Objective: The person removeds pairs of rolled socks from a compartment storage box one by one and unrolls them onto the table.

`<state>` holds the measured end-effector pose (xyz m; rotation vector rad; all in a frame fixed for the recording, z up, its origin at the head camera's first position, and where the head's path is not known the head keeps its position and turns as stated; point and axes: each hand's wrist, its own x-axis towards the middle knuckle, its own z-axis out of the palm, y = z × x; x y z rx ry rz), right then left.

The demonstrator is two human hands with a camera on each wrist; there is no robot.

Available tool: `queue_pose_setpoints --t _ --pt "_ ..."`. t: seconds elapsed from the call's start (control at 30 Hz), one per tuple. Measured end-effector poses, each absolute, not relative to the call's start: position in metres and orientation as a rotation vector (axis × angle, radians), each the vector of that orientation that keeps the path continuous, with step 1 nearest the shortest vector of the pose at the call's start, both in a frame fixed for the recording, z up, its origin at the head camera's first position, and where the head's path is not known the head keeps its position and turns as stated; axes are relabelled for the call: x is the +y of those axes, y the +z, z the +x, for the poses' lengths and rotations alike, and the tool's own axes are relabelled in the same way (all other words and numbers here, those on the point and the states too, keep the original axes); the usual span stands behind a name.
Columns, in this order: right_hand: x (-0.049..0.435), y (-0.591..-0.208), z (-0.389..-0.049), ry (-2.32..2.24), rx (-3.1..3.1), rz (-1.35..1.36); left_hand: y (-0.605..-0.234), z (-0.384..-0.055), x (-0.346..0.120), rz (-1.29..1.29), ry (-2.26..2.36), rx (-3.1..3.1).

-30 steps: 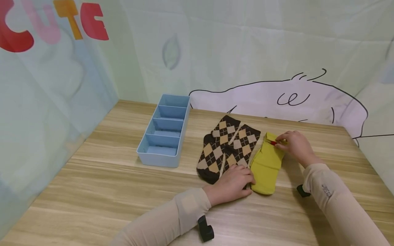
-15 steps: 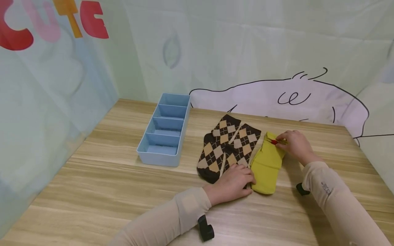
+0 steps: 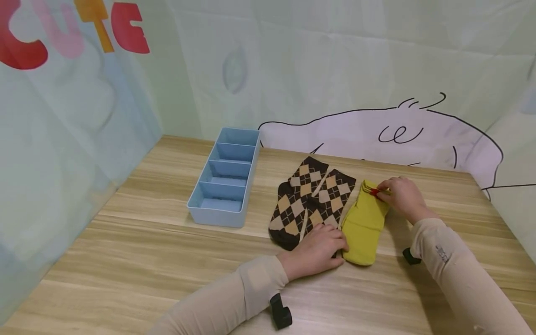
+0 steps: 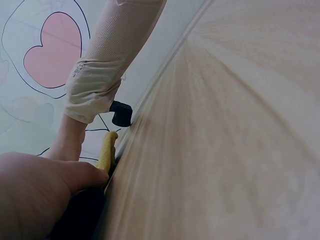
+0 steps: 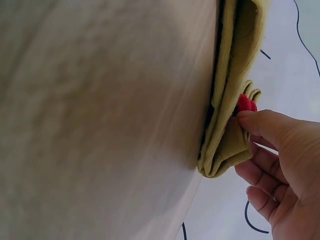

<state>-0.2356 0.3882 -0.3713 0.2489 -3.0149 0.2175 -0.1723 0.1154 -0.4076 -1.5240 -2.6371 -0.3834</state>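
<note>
My right hand (image 3: 405, 199) pinches the top end of a folded yellow sock (image 3: 363, 232). In the right wrist view the thumb lies against a small red patch (image 5: 246, 103) at the folded end, and the other fingers are behind the layers. My left hand (image 3: 317, 250) rests over the near end of the right-hand one of two brown-and-tan argyle socks (image 3: 333, 197). Its fingertips reach the left edge of the yellow sock. The other argyle sock (image 3: 288, 211) lies flat just left of it, with its dark toe toward me. The left hand covers the second sock's toe.
Left of the socks stands a blue organizer box (image 3: 217, 217) with several compartments in a row. All this is on a wood-grain table (image 3: 146, 251). Printed fabric (image 3: 318, 60) hangs behind and to the left. Black wrist mounts (image 3: 280, 312) stick out below both sleeves.
At the yellow sock's top end the layers have spread a little and the red patch has shifted slightly right with my right fingers. My left hand and the argyle socks stay put.
</note>
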Motion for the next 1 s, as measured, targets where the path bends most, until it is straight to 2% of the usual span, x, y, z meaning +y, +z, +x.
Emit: queue_pose_setpoints --t 1.0 --pt "0.400 -0.369 -0.249 0.270 -3.009 0.119 -0.408 -0.172 0.115 -1.533 -0.385 -2.637"
